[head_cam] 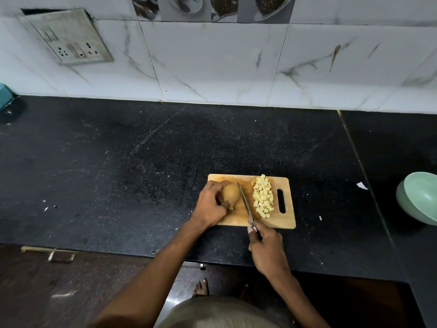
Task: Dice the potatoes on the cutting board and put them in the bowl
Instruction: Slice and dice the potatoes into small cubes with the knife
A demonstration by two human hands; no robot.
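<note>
A wooden cutting board (pixel 287 221) lies on the black counter. On its left half sits a whole brown potato (pixel 231 192), and my left hand (pixel 211 204) grips it from the left with curled fingers. My right hand (pixel 266 247) holds the handle of a knife (pixel 246 201) at the board's near edge. The blade runs away from me, just right of the potato. A pile of several pale yellow potato cubes (pixel 263 196) covers the board's right half, beside the handle slot. A green bowl (pixel 419 197) stands at the far right, cut off by the frame.
The black stone counter (pixel 118 166) stretches wide to the left of the board. A white tiled wall (pixel 212 67) with a socket plate (pixel 68 36) rises behind. Small white scraps (pixel 361 185) lie between board and bowl. The counter's front edge runs just below my hands.
</note>
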